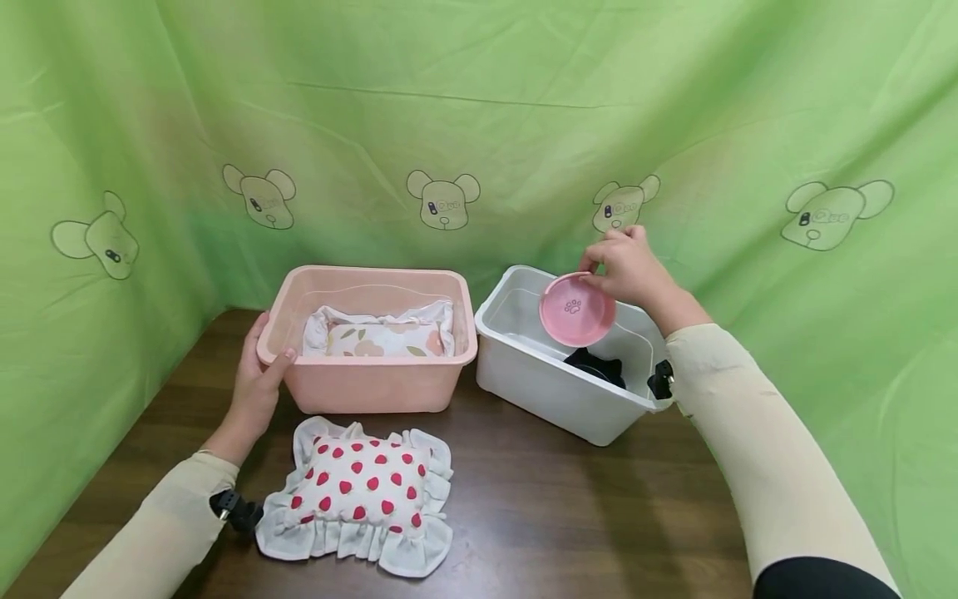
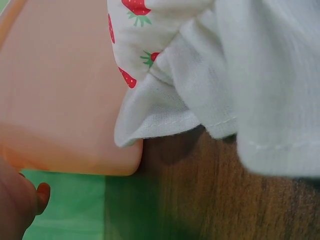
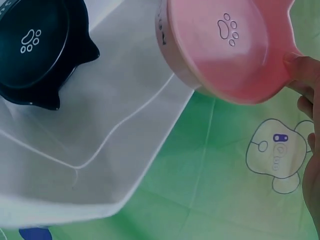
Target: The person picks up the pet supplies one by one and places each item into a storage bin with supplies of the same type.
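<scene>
My right hand (image 1: pixel 629 266) pinches the rim of a pink pet bowl (image 1: pixel 576 310) with a paw print inside, holding it tilted over the white bin (image 1: pixel 516 358). In the right wrist view the thumb lies on the bowl's rim. A black cat-eared pet bowl (image 3: pixel 35 47) with a paw print sits inside the white bin. My left hand (image 1: pixel 258 378) grips the left end of the pink bin (image 1: pixel 374 387), thumb at its front rim. Inside that bin lies a floral cushion (image 1: pixel 385 339) with a white ruffled edge.
A strawberry-print cushion (image 1: pixel 359 482) with white ruffles lies on the dark wooden table (image 1: pixel 539 516) in front of the pink bin. The two bins stand side by side, close together. A green curtain (image 1: pixel 479 133) with bear-head drawings hangs behind and at both sides.
</scene>
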`<action>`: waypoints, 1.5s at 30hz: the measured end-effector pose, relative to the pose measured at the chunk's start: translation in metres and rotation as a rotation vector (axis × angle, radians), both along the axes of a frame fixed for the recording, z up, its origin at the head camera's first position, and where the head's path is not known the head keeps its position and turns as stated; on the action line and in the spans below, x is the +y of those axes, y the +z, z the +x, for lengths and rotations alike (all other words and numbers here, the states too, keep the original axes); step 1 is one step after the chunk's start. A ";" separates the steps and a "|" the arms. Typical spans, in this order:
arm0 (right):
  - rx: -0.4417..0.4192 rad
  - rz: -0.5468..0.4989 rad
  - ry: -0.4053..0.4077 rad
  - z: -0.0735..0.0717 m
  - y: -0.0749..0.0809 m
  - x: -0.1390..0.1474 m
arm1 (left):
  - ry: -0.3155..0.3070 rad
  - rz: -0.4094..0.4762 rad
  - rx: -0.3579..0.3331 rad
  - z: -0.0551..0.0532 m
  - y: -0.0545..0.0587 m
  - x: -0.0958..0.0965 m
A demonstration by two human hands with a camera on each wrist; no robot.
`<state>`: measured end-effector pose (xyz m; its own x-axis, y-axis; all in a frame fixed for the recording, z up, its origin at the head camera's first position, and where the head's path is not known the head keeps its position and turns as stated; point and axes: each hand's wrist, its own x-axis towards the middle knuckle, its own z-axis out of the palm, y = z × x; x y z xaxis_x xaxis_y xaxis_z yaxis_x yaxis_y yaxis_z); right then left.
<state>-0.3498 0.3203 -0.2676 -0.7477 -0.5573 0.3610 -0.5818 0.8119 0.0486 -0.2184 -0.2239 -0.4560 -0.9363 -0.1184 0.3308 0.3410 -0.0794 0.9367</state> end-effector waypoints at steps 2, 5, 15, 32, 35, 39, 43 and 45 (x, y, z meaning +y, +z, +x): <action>0.004 0.008 0.002 -0.004 -0.005 -0.002 | 0.004 -0.006 0.001 0.001 -0.001 -0.002; 0.002 0.020 0.017 -0.011 -0.013 -0.007 | 0.019 -0.002 -0.001 0.005 -0.003 -0.005; -0.024 0.058 0.014 -0.012 -0.029 -0.007 | 0.008 0.034 0.010 0.002 -0.006 0.002; -0.068 0.070 0.037 -0.029 -0.044 -0.015 | 0.028 0.036 0.005 0.006 -0.007 -0.002; -0.059 0.072 0.039 -0.035 -0.043 -0.013 | 0.029 0.047 0.019 0.003 -0.007 -0.002; -0.066 0.061 0.029 -0.040 -0.044 -0.012 | 0.022 0.056 0.028 -0.001 -0.007 -0.001; -0.091 0.050 0.008 -0.042 -0.049 -0.013 | 0.015 0.042 0.023 -0.002 -0.006 -0.002; -0.094 0.054 0.012 -0.043 -0.052 -0.014 | 0.009 0.029 0.018 -0.001 -0.005 -0.002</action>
<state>-0.3927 0.3065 -0.3199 -0.7701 -0.5829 0.2591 -0.5952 0.8027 0.0368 -0.2197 -0.2259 -0.4612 -0.9289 -0.1363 0.3443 0.3589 -0.1030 0.9277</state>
